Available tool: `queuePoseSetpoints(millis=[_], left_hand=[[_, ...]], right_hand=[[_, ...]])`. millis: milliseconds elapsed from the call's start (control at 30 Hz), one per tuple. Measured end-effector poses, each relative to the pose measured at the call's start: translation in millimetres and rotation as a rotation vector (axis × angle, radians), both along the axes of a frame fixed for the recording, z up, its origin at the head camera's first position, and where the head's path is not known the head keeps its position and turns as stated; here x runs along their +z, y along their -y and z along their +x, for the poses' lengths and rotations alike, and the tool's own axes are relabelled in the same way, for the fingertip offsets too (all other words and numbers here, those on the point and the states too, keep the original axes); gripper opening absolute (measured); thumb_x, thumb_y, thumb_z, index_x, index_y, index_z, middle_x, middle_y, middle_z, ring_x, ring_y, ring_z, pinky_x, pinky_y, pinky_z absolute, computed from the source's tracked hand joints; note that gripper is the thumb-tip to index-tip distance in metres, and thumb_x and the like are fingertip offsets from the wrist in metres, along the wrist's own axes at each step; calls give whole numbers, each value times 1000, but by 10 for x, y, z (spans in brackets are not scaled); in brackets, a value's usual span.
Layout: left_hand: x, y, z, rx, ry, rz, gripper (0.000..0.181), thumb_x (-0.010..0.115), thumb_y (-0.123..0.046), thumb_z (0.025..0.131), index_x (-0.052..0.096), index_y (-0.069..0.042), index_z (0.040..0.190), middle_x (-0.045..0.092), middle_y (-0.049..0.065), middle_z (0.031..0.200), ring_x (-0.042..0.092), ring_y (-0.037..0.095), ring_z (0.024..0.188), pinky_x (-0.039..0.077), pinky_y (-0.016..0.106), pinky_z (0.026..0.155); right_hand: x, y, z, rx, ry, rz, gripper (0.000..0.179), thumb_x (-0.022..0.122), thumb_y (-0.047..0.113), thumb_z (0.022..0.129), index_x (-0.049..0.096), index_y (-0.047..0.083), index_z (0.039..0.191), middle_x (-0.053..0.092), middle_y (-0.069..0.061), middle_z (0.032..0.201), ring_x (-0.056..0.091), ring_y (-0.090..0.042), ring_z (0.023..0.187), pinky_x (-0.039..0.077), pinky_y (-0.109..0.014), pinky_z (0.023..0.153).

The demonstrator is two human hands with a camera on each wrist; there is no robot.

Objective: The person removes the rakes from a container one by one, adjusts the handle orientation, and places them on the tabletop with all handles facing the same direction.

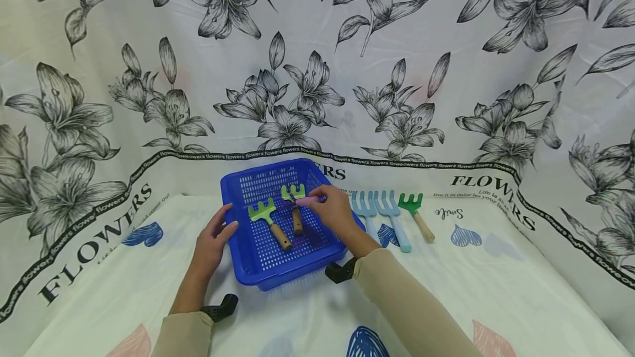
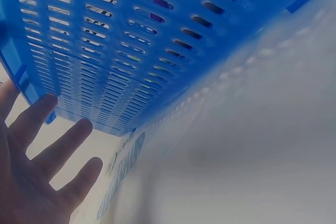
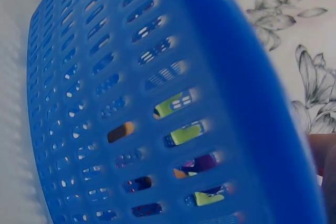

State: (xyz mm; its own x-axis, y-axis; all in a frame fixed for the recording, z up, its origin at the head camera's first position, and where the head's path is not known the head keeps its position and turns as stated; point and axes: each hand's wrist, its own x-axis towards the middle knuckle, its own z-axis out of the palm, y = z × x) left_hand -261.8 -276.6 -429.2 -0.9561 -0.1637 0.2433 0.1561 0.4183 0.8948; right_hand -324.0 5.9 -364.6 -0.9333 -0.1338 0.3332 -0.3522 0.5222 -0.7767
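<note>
A blue perforated plastic basket (image 1: 233,252) stands tilted to my view on the cloth. Inside lie two small hand rakes with lime green heads and wooden handles, a left rake (image 1: 262,211) and a right rake (image 1: 297,219). My right hand (image 1: 333,211) reaches over the basket and pinches a small tool with a pink handle (image 1: 307,201) and a purple part beyond it, over the right rake's head; its kind cannot be made out. My left hand (image 1: 212,244) is at the basket's left rim, its fingers spread and fairly straight beside the outer wall (image 2: 79,61).
Right of the basket lie two light blue hand rakes (image 1: 388,205) and a dark green rake (image 1: 416,216) with a wooden handle. A flower-print cloth (image 1: 297,318) covers the table and another hangs behind. Black wrist mounts (image 1: 221,308) sit on both wrists.
</note>
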Motion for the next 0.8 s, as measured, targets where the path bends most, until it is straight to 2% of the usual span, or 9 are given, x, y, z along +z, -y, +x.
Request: queuePoseSetpoints(millis=[100,367,633,800], left_hand=[[12,-12,-1,5,-9,-4,62,51,-42,98,29,-27,154,26,11,158,30,43,139,30,61,105],[36,-42,18,6,-7,0,62,51,-42,98,30,-26,154,25,10,158,29,41,140,30,60,106],[12,-21,-6,3,-21,-6,62,51,-40,99,29,-24,154,24,10,159,28,41,140,29,60,106],[4,-26,1,-5,-34,3,61,51,-39,100,29,-22,154,25,13,158,29,43,139,28,61,107]], right_hand=[[17,-20,18,1,-35,-23,18,72,25,90,71,10,101,65,-1,96,59,-17,81,53,-30,69],[39,-165,44,20,-89,-102,21,73,29,88,72,10,99,63,-1,92,58,-17,76,52,-29,64],[131,-379,103,47,-69,-181,22,73,27,89,70,11,103,65,-1,98,62,-18,77,53,-31,63],[207,-527,166,94,-55,-232,24,71,21,90,68,5,108,66,-6,104,66,-20,78,54,-32,63]])
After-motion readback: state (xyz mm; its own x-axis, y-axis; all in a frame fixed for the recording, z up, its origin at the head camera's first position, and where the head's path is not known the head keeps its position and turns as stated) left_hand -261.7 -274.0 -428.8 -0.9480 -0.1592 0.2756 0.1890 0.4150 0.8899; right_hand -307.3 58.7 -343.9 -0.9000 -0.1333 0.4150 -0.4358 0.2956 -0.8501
